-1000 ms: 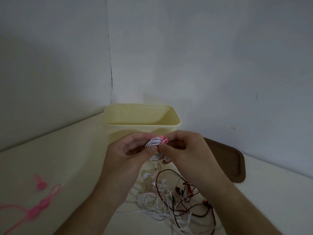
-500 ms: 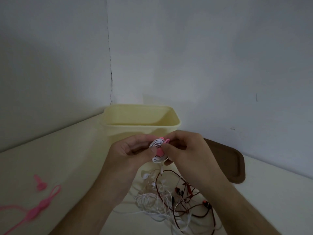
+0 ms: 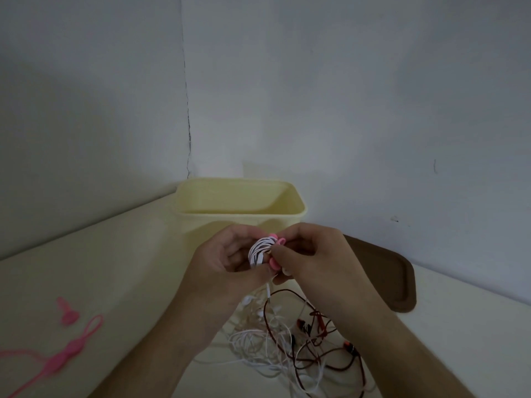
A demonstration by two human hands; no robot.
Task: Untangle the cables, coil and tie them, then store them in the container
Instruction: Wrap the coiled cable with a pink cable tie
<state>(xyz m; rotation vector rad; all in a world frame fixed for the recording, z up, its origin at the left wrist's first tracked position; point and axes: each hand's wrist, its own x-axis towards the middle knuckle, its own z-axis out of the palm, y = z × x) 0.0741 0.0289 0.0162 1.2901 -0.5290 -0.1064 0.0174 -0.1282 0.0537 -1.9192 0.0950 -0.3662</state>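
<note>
I see a dark brown tray (image 3: 385,278) lying flat on the pale tabletop (image 3: 86,271) at about three o'clock, close to the grey wall (image 3: 344,96). A thin dark crack (image 3: 188,133) runs down the wall corner at twelve o'clock.

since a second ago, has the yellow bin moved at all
No. The yellow bin still sits in the corner, its back left corner just below the wall crack and the brown lid to its right, as before.
</note>
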